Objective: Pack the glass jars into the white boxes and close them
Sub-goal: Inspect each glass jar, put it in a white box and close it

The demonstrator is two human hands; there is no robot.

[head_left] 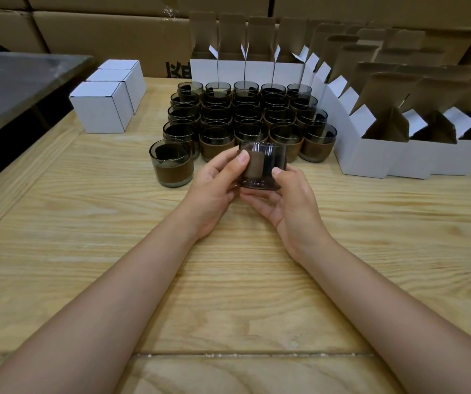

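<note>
Jar [262, 166] in fingers [242, 159], before jar rows [245, 115]

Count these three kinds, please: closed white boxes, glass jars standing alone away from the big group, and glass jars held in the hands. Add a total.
Closed white boxes: 3
Glass jar standing alone: 1
Held glass jar, gripped by the left hand and the right hand: 1
Total: 5

Wooden table [86, 280], stacked brown cartons [100, 32], metal surface [15, 81]
</note>
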